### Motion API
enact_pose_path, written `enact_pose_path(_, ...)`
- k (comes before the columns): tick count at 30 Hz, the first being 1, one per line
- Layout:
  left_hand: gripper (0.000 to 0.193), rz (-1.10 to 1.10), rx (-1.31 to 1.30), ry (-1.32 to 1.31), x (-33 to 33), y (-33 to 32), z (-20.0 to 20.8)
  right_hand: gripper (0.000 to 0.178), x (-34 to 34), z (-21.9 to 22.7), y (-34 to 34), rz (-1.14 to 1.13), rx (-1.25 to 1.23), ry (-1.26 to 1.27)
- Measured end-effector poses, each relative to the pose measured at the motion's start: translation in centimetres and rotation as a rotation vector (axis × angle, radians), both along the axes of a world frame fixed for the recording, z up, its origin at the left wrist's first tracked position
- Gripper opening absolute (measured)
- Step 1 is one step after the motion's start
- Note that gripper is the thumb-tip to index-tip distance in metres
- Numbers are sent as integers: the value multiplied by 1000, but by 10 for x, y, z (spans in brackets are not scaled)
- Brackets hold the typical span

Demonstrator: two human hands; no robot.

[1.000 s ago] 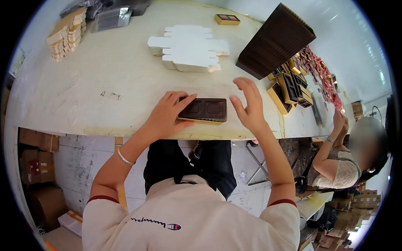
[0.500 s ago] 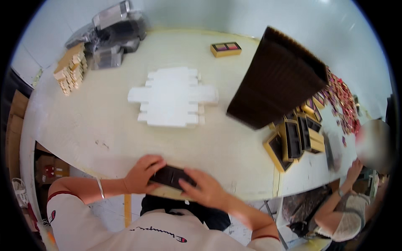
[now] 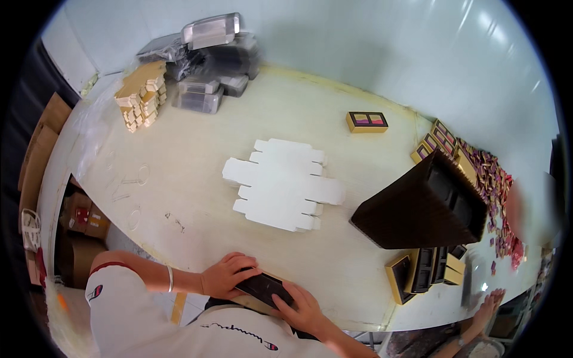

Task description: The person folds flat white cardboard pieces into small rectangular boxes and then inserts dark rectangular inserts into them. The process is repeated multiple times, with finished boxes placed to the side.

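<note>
At the table's near edge, my left hand (image 3: 228, 277) and my right hand (image 3: 304, 305) hold a narrow black tray (image 3: 265, 288) between them, one at each end. A thin gold edge shows along the tray's far side; whether it sits inside a box I cannot tell. My left fingers curl over its left end, and my right fingers press on its right end. Beyond my hands lie flat white carton blanks (image 3: 277, 185) with tabs on their sides. To the right, a tall leaning stack of black trays (image 3: 406, 209) stands over several gold boxes with black trays (image 3: 421, 274).
Clear plastic cases (image 3: 200, 98) and stacked gold card blanks (image 3: 143, 92) stand at the back left. A gold box with coloured squares (image 3: 367, 123) is at the back. Small wrapped pieces (image 3: 492, 185) heap at the right, near another person's hand (image 3: 490, 304).
The view has swung, so the table things appear lower and further right. Both hands stay on the black tray. The other person's hand now shows with fingers stretched out.
</note>
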State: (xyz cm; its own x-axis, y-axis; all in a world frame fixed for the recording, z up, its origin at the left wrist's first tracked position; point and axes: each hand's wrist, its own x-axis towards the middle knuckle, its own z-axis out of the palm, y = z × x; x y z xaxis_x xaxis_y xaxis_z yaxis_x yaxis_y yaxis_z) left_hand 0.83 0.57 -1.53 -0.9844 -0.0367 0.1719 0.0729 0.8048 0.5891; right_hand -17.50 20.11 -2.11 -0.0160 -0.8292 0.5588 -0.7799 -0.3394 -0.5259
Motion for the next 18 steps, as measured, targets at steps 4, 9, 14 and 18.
enact_pose_path(4,70,-31,-18,-1,-3,-4,-3,34,0,-2,2,-72,-19,84)
enact_pose_path(9,68,-14,62,64,-6,2,-3,39,-2,2,6,-105,-39,228)
enact_pose_path(14,65,122,107,134,-6,3,-15,49,-4,5,11,-64,10,141)
enact_pose_path(18,68,154,-50,150,-7,1,-21,51,-3,27,17,34,239,-87)
